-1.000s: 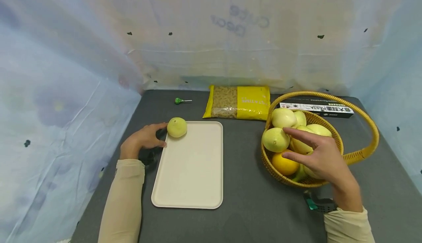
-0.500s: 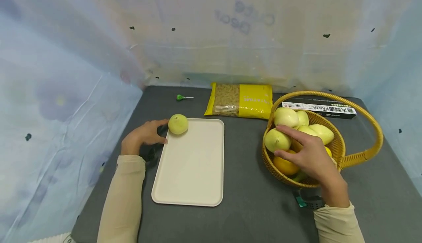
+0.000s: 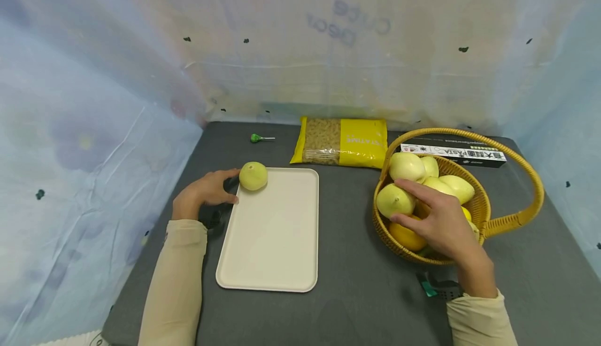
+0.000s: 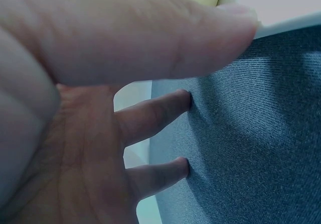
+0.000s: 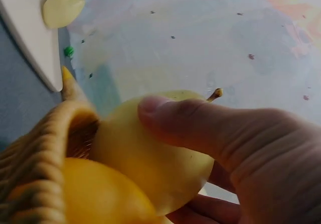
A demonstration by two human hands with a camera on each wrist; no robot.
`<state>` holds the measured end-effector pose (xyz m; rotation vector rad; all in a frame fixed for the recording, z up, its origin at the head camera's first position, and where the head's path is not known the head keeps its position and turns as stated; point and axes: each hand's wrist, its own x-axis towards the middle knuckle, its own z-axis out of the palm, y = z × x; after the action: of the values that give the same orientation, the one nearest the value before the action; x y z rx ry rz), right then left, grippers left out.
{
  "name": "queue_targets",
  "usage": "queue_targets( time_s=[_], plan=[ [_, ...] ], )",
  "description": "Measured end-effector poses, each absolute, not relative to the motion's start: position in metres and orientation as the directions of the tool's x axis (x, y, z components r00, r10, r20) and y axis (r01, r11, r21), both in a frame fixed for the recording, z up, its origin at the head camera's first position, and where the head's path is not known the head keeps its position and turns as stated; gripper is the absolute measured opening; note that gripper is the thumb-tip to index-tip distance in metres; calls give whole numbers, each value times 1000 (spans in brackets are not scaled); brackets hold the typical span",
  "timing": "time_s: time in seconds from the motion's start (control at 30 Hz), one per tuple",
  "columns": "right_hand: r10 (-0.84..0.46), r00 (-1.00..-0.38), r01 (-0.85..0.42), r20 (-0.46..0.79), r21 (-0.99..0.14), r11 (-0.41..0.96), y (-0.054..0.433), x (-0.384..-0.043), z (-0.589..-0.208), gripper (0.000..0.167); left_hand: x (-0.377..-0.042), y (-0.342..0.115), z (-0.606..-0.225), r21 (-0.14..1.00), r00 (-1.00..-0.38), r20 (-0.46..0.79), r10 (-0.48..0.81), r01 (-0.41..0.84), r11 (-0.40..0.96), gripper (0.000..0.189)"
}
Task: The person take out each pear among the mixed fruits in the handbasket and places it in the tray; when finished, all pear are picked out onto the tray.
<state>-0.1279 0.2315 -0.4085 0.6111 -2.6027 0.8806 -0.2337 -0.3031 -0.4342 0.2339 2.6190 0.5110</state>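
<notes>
In the head view my right hand (image 3: pixel 436 223) grips a pale green pear (image 3: pixel 393 202) inside the wicker basket (image 3: pixel 509 222). Its thumb lies across the pear (image 5: pixel 145 163) in the right wrist view, with other fingers partly hidden beneath. An orange (image 3: pixel 406 237) sits just below that pear, among several more pale green and yellow fruits. My left hand (image 3: pixel 206 192) rests at the upper left edge of the cream tray (image 3: pixel 274 236). Another pale green pear (image 3: pixel 253 176) lies in the tray's corner beside the fingertips. The left thumb (image 4: pixel 200 38) meets the tray's rim; two fingers touch the table.
A yellow bag of pasta (image 3: pixel 345 141) lies at the back of the grey table (image 3: pixel 347 262). Left of it is a green lollipop (image 3: pixel 255 138). Behind the basket sits a black-and-white pasta box (image 3: pixel 451 151). The basket's tall handle arches over its right side.
My right hand has shifted slightly left and closed thumb and fingers around the pear in the basket. My left hand keeps its place by the tray. The head view has tilted slightly.
</notes>
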Motion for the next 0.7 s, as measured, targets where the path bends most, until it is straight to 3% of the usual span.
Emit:
queue_targets(
  time_s=[0.23, 0.7],
  plan=[
    [-273, -864, -503, 424, -683, 530, 237, -122, -391, 79, -233, -303, -432, 389, -881, -409, 240, 70, 919, 95],
    [-342, -843, -526, 415, -769, 364, 201, -140, -354, 81, -232, -303, -433, 386, -884, -410, 225, 55, 921, 95]
  ],
)
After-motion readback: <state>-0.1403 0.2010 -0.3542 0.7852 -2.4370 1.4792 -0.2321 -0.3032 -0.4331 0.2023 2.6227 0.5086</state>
